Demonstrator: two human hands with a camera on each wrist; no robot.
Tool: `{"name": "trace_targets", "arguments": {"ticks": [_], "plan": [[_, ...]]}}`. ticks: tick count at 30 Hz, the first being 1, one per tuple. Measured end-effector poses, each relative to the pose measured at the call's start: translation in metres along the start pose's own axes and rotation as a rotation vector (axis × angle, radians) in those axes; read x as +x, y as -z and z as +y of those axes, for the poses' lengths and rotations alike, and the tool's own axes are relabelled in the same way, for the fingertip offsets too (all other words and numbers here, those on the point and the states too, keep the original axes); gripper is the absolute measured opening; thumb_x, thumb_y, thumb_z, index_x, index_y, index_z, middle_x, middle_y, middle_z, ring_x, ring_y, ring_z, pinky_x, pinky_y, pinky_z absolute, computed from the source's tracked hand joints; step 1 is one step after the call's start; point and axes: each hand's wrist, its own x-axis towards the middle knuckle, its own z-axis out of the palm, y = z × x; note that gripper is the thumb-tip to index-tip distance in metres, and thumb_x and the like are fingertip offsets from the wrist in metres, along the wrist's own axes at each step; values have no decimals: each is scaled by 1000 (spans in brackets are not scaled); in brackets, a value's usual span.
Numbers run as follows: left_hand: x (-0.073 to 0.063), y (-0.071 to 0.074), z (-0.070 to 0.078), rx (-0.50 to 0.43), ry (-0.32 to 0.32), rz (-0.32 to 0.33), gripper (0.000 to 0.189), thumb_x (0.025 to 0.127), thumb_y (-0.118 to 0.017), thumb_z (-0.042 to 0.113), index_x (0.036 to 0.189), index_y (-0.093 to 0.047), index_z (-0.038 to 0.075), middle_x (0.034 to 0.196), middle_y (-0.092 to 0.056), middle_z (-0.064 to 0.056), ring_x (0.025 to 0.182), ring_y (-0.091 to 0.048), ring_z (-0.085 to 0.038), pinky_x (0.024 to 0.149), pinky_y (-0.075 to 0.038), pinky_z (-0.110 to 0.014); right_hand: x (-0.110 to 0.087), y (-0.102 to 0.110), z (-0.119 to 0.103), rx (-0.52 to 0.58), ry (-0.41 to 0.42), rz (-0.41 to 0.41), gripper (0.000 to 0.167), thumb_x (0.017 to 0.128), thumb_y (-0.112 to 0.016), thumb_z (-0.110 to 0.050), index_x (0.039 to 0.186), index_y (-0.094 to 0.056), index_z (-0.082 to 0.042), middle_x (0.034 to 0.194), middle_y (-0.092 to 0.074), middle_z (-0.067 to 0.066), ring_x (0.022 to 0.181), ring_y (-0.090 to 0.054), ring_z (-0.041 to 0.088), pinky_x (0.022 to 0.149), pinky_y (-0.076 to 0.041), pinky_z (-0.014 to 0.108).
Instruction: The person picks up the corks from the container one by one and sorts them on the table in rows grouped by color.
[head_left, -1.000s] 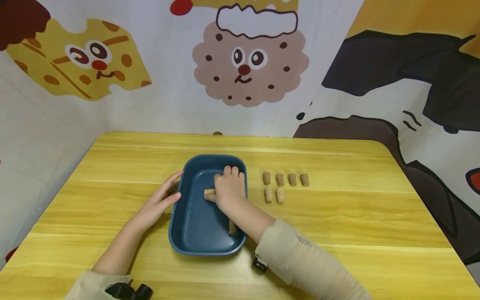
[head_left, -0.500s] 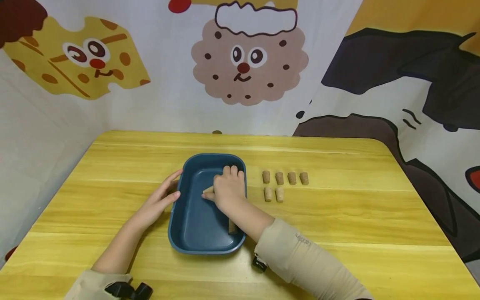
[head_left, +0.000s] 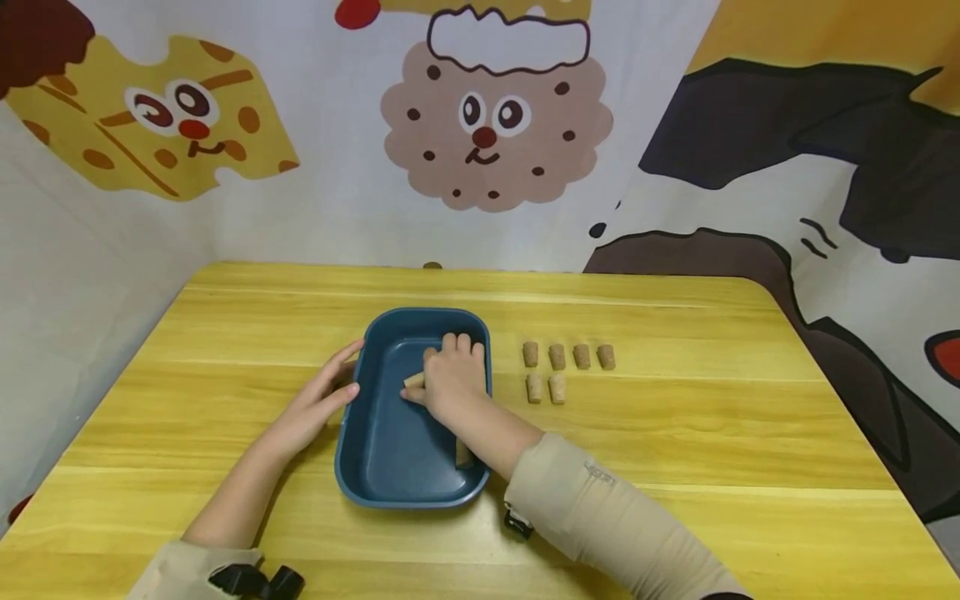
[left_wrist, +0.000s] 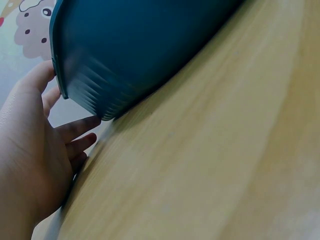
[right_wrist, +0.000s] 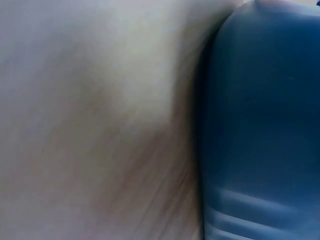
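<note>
A dark blue rectangular tray (head_left: 408, 492) stands on the wooden table. My left hand (head_left: 318, 406) rests against its left side, fingers extended and thumb at the rim; in the left wrist view, the fingertips of this hand (left_wrist: 40, 145) touch the tray's outer wall (left_wrist: 125, 45). Inside the tray, my right hand (head_left: 456, 382) pinches a tan cork (head_left: 415, 380) between thumb and forefinger, its far end hidden by the hand. Another brown cork-like piece (head_left: 463, 455) lies by the tray's right wall, partly under the wrist. The right wrist view shows only the blurred tray wall (right_wrist: 260, 125) and a pale blur.
Right of the tray, several tapered corks stand in two rows, a back row with a cork (head_left: 582, 357) and a shorter front row with a cork (head_left: 557, 389). The table (head_left: 697, 417) ends at a wall hanging (head_left: 322, 217) with cartoon prints.
The cork in my right hand has tilted slightly and its visible end has shifted a little. My left hand stays against the tray, and the standing corks keep their places.
</note>
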Motion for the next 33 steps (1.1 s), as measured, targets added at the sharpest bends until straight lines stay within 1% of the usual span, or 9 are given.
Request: {"name": "trace_targets", "arguments": {"ticks": [5,12,16,22,27,33], "plan": [[-1,1,0,9,8,1,57,102,-45,15,154,-22,24,144,-37,-23,128,-38,-37,93,-40,-25,-1,-1,-1,34,19,15,63,79,-62,-67,123,-63,-22,123,-49,11,107,-40,28,89,-32,44],[-1,1,-2,14,12,0,57,102,-45,15,153,-23,25,144,-37,-22,128,-39,-36,93,-40,-26,-4,-1,2,92,75,73,50,79,-68,-60,113,-66,-23,111,-47,8,100,-39,26,83,-31,41],[-1,1,-3,11,12,-2,57,102,-45,15,153,-22,26,144,-36,-22,128,-38,-36,93,-40,-26,-7,1,4,125,107,108,46,80,-70,-57,111,-67,-23,107,-47,6,98,-37,25,82,-30,40],[0,1,-4,3,4,-1,57,102,-45,14,154,-22,25,144,-36,-23,128,-38,-37,93,-40,-25,-11,5,7,161,161,172,45,79,-73,-53,112,-69,-23,101,-45,3,92,-35,22,78,-29,38],[0,1,-4,-4,-2,-2,57,102,-45,13,154,-22,24,144,-36,-23,128,-38,-37,92,-41,-25,-14,12,11,194,187,210,46,79,-74,-52,113,-70,-23,103,-45,3,92,-35,21,80,-30,38],[0,1,-4,-1,-6,-1,57,102,-45,13,154,-22,24,144,-36,-24,127,-38,-37,92,-41,-26,-20,21,18,257,231,266,44,77,-76,-51,111,-71,-24,102,-44,2,91,-35,21,80,-29,38]]}}
